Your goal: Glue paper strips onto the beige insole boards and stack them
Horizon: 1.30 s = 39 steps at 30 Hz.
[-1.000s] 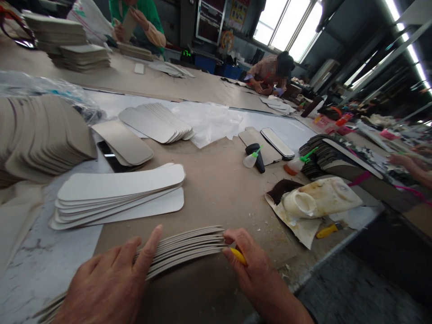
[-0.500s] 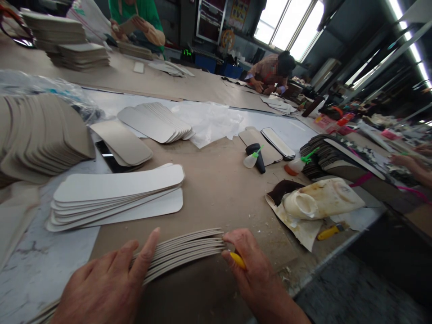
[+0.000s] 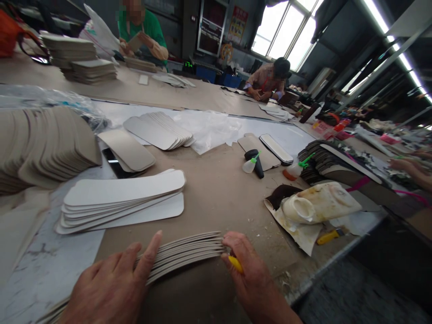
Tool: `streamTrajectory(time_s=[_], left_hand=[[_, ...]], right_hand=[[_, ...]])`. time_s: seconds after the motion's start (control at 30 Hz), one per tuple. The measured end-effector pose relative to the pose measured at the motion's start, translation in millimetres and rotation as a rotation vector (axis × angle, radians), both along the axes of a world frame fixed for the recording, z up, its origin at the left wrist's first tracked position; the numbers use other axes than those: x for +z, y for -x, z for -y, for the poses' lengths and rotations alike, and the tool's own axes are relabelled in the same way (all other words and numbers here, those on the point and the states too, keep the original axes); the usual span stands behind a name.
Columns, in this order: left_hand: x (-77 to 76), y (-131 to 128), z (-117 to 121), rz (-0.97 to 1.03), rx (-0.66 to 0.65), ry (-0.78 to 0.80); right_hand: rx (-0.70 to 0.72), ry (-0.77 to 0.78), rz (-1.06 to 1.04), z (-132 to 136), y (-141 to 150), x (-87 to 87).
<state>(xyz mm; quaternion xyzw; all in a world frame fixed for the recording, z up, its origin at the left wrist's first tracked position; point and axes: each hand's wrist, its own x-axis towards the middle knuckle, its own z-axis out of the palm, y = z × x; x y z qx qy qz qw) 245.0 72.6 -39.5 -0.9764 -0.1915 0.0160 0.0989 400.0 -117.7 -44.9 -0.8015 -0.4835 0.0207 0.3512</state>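
A fanned stack of thin grey-beige board strips (image 3: pixel 189 252) lies in front of me, its layered edges stepped. My left hand (image 3: pixel 111 283) rests flat on the left part of this stack, fingers stretched out. At the stack's right end, my right hand (image 3: pixel 248 265) is closed around a small tool with a yellow handle (image 3: pixel 235 264); its working end is hidden by the fingers, which are at the strip ends. Just beyond sits a pile of white rounded strips (image 3: pixel 124 191).
Curved beige boards (image 3: pixel 50 144) stand at left. A stained cream container (image 3: pixel 320 204) lies at right beside another yellow-handled tool (image 3: pixel 329 236). Small glue bottles (image 3: pixel 249 165) stand mid-table, with dark layered pieces (image 3: pixel 330 162) farther right. Two people (image 3: pixel 143 36) work across the table.
The whole scene sits slightly lower in view as the head tilts up. Both hands keep nearly the same places on the strips, and the right still grips the yellow-handled tool.
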Motion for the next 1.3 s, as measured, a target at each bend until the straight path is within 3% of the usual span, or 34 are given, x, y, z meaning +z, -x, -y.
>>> streamTrajectory(time_s=[0.33, 0.63, 0.8, 0.9, 1.03, 1.17, 1.3], left_hand=[[-5.3, 3, -7, -0.045, 0.041, 0.171], [25.7, -8, 9, -0.061, 0.124, 0.286], [44.6, -6, 2, -0.063, 0.147, 0.491], [54.8, 7, -8, -0.044, 0.191, 0.525], [53.5, 26, -22, -0.046, 0.299, 0.550], [42.1, 32, -28, -0.032, 0.308, 0.556], [31.9, 29, -26, -0.030, 0.307, 0.508]], right_hand=[[-0.011, -0.034, 0.053, -3, -2, -3.2], [0.054, -0.055, 0.093, 1, -12, -12.3], [0.062, 0.041, 0.071, -4, -37, 10.4], [0.118, 0.123, 0.148, -42, -50, 36.0], [0.307, 0.372, 0.259, -133, -45, 58.1], [0.350, 0.580, 0.311, -217, -39, 57.1], [0.373, 0.717, 0.326, -258, -51, 41.6]])
